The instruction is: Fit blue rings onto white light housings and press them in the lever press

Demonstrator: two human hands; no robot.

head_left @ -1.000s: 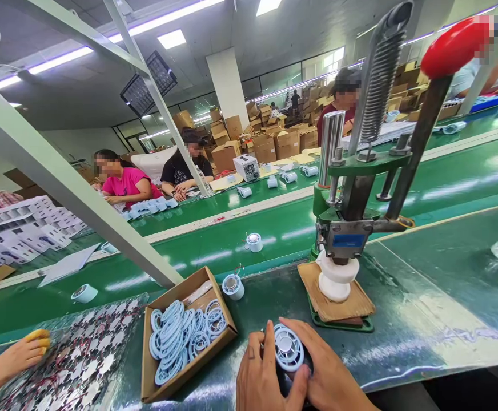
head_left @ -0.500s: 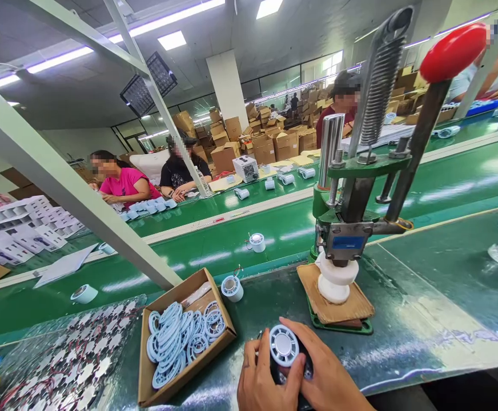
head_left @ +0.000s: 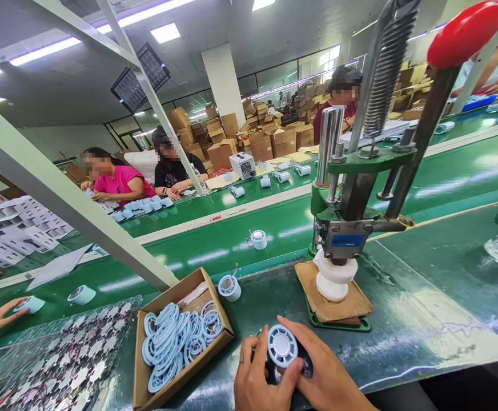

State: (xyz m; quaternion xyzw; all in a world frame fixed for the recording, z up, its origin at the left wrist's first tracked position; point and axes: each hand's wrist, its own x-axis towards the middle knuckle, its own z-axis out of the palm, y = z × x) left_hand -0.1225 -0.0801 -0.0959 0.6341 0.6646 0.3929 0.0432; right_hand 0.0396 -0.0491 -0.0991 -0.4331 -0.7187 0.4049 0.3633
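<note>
Near the bench's front edge, both my hands are wrapped around a light-blue round housing with a slotted ring and a silver disc in its centre. My left hand grips it from the left, and my right hand from the right, with a thumb against the ring's lower edge. Something dark and shiny shows under the ring between my palms; its shape is mostly hidden. To the left, a cardboard box holds a heap of light-blue slotted rings. Beside it stands another light-blue housing with thin wires.
A green hand press with a red knob stands beyond my hands, over a white block on cardboard. Wired metal parts lie at left. A green conveyor belt carries housings. Several people sit across it.
A co-worker's hand has come in at the far left and touches a light-blue housing on the belt. The view has shifted slightly. My hands keep their hold with little change.
</note>
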